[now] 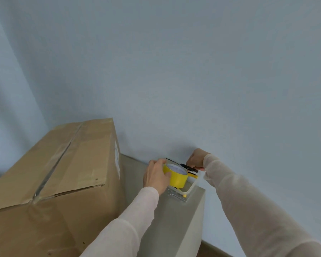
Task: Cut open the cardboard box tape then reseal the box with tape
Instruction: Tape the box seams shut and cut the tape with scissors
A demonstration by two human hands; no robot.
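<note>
The cardboard box is plain brown and stands on the left of the grey bench, close to the pale wall. Its top flaps are closed. A shiny strip of clear tape runs along the middle seam and over the near edge, and a pale label sits on the side facing right. The near flap edge gapes slightly at the corner.

Just right of the box, near the bench's far end, is a yellow tape roll with a white core. The left hand grips it, with its fingers curled over the far rim and the thumb pressed on the yellow side.

The right hand is just behind the roll, clenched around a black tool whose end lies over the roll's top; what kind of tool it is cannot be told. A pale translucent strip bends below the roll; what it is stays unclear. Both arms wear light sleeves.
</note>
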